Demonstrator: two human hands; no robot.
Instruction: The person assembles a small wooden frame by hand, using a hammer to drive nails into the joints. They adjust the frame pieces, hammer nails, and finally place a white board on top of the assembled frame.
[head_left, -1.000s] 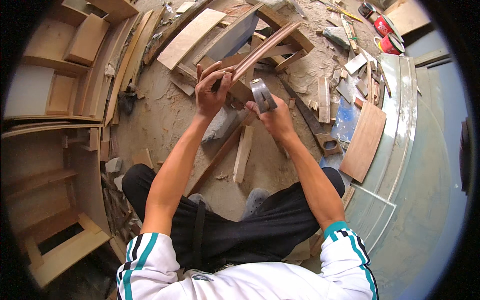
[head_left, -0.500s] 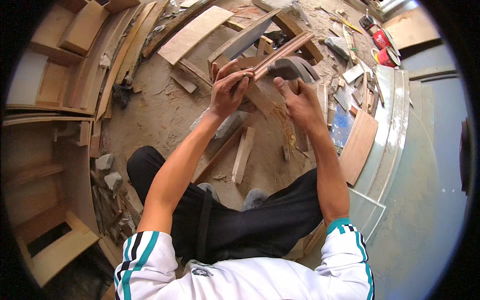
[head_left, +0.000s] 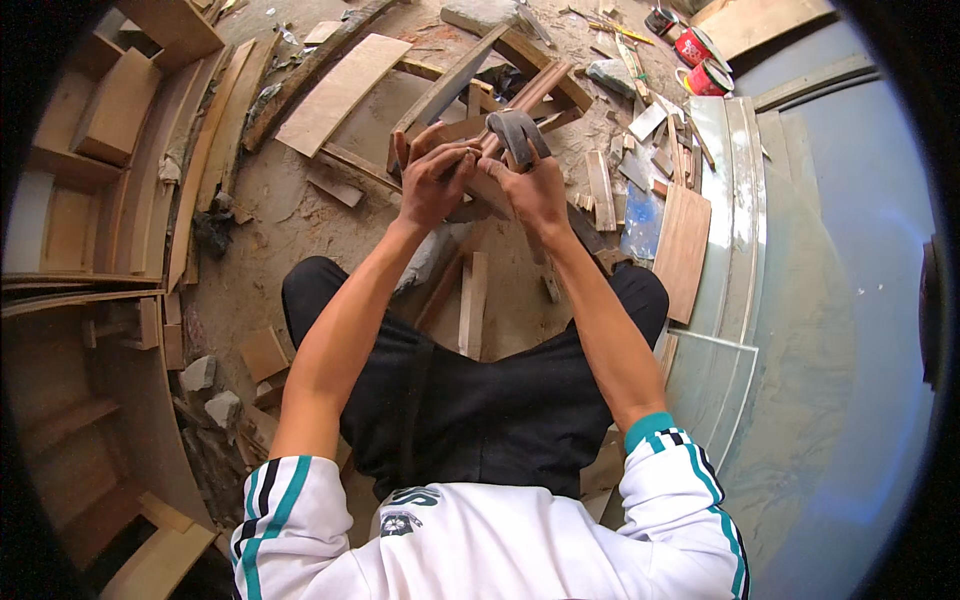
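A claw hammer with a dark metal head (head_left: 514, 136) is gripped in my right hand (head_left: 538, 198), its head raised above my fingers. Close beside it on the left, my left hand (head_left: 432, 184) has its thumb and forefinger pinched together, while its other fingers are partly raised. Whatever the pinch holds is too small to make out. Both hands meet at the near end of a reddish-brown grooved wooden moulding (head_left: 540, 88), which slants away to the right. The moulding lies across a rough wooden frame (head_left: 450, 85), and my hands hide its near end.
A flat board (head_left: 345, 95) leans at the frame's left. Wooden cabinets (head_left: 100, 230) stand along the left side. Offcuts, a brown plank (head_left: 685, 250) and glass sheets (head_left: 715, 370) lie to the right. Red cans (head_left: 706, 77) stand at the far right.
My right hand has brought the hammer left, close against my left hand, and the hammer head has turned. My left hand keeps its pinch. The whole view has shifted slightly.
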